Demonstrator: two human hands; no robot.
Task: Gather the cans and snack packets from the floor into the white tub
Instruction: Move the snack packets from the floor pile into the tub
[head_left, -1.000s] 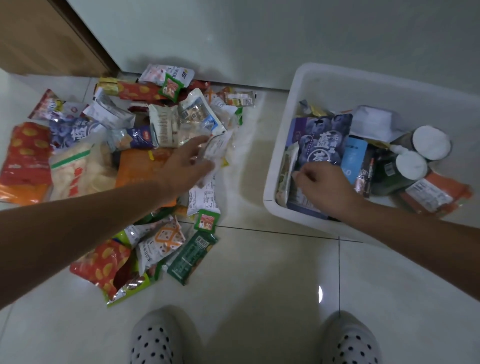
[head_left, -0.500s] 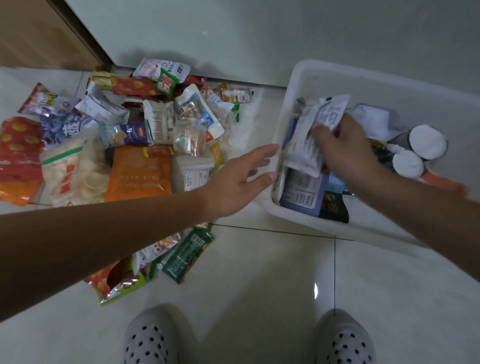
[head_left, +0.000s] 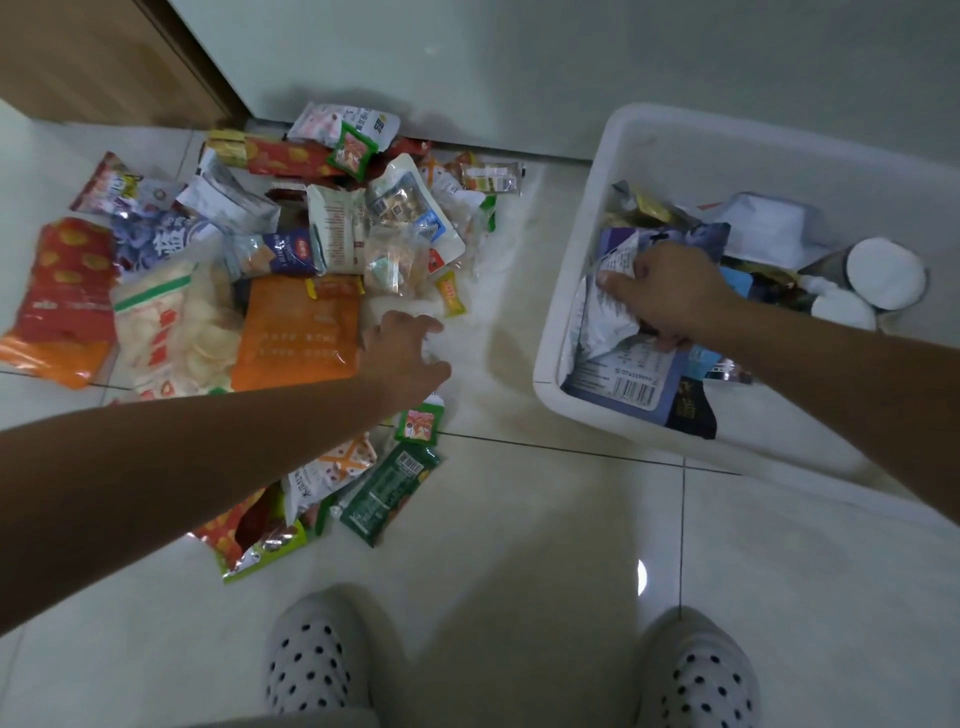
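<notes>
Glossy tiled floor (head_left: 519, 519), smooth white plastic tub (head_left: 571, 322), shiny crinkled plastic packets (head_left: 296, 332)

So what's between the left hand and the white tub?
Only bare floor tile separates the left hand and the white tub, per the head view.
</notes>
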